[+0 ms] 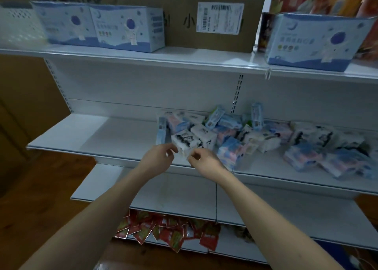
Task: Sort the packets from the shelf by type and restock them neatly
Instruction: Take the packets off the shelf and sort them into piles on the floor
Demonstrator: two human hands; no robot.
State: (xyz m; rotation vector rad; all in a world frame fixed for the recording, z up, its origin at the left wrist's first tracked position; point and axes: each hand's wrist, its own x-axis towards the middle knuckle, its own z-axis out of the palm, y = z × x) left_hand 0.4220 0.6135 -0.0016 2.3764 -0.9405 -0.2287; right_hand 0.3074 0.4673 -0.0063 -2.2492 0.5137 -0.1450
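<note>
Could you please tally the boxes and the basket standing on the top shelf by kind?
Blue astronaut boxes: 3
Cardboard boxes: 1
White baskets: 1
Total: 5

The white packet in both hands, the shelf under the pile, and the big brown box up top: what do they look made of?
White packet: seemingly thin plastic film with a black ink-style print; it looks soft and glossy, though blurred.
Shelf: likely painted sheet metal, smooth white, with slotted uprights behind.
Brown box: corrugated cardboard, matte, bearing a barcode label.
The left hand and right hand pinch the packet.
</note>
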